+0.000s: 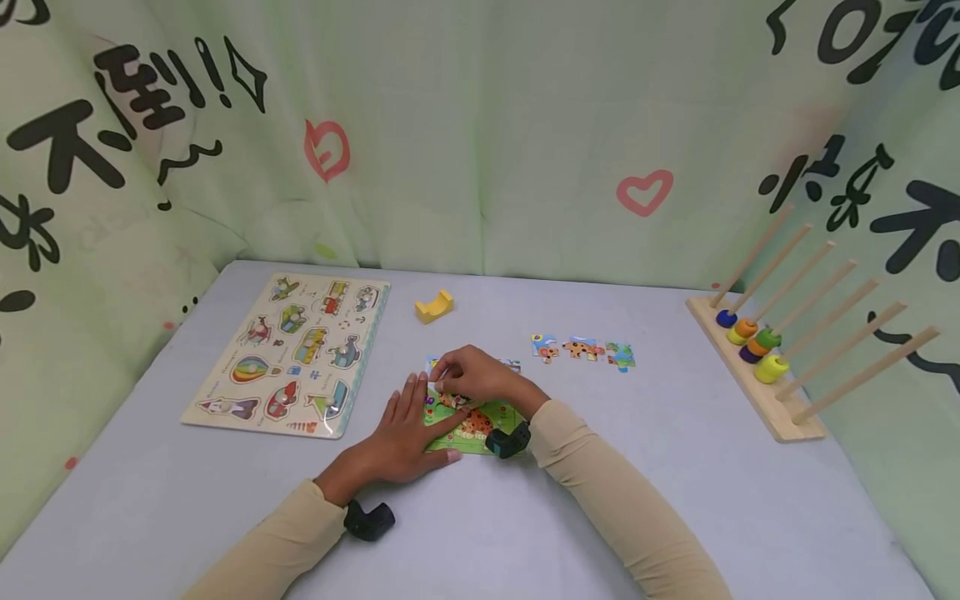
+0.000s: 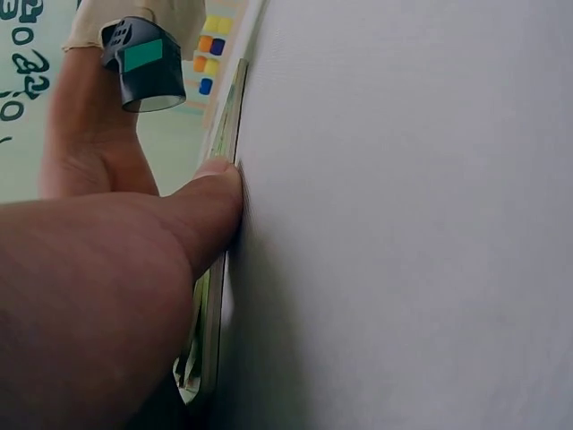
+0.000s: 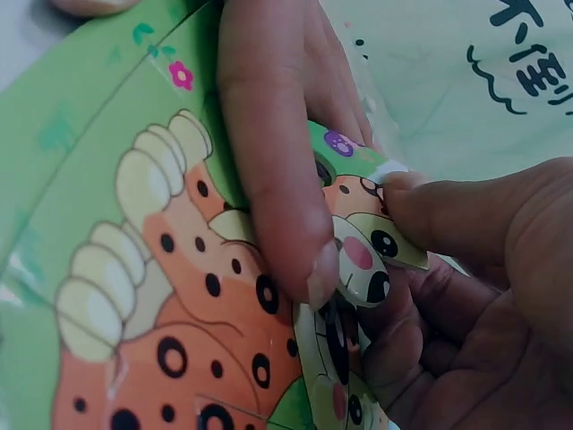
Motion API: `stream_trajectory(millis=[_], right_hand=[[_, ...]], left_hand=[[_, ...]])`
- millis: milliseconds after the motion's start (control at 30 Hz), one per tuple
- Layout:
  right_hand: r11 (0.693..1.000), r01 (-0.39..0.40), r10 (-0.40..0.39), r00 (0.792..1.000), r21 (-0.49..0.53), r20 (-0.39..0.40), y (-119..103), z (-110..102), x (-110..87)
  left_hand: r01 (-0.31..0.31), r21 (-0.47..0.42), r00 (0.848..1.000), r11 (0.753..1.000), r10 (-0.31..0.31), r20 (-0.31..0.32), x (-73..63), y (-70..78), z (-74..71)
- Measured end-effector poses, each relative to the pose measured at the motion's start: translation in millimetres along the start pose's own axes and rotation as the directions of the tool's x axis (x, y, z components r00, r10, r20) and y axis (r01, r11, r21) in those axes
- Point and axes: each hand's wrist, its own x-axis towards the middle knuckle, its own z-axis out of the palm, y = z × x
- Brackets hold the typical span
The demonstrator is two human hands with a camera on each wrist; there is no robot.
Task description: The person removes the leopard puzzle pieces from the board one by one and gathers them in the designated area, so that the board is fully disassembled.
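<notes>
A green jigsaw puzzle with a spotted leopard [image 3: 179, 313] lies in the middle of the table, partly covered by both hands. My left hand [image 1: 405, 437] rests on its left side, fingers straight. One extended left finger [image 3: 277, 170] reaches across the leopard picture. In the left wrist view, the left thumb [image 2: 210, 193] lies on the board's edge [image 2: 235, 116]. Over the puzzle's upper left part, my right hand [image 1: 476, 375] pinches a puzzle piece [image 3: 407, 246] between thumb and fingers. That piece is tilted up and bears part of a printed face.
Three loose puzzle pieces [image 1: 583, 348] lie in a row to the right. A yellow curved block [image 1: 435, 307] sits behind the puzzle. At left is a picture board [image 1: 288, 358] with vehicles; at right, a wooden peg stand [image 1: 798, 429] with coloured beads [image 1: 771, 368]. A curtain [image 1: 480, 150] borders the back.
</notes>
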Motion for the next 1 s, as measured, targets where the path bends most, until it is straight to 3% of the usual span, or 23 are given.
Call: stream_trajectory(millis=[233,567,800,1000], right_hand=[[0.992,-0.064,0.067,0.997,0.109,-0.025,3.3,5.0,-1.3],[0.993,-0.113,0.116,0.989,0.043,-0.093,-4.3,5.4,0.3],[0.979,-0.175,0.193,0.963,0.108,-0.19,-13.0,-1.3,1.9],[0.979,-0.157,0.179,0.966,0.126,-0.186,-7.2,-4.7,1.8]], left_hand=[[0.005,-0.009,1.0,1.0,-0.005,-0.014,-3.3,-1.8,3.6],[0.0,0.027,1.0,1.0,0.0,-0.015,0.7,-2.8,2.3],[0.003,0.002,1.0,1.0,-0.003,0.002,0.8,-0.8,-0.8],[0.008,0.002,1.0,1.0,-0.008,0.011,0.2,-2.3,-0.2]])
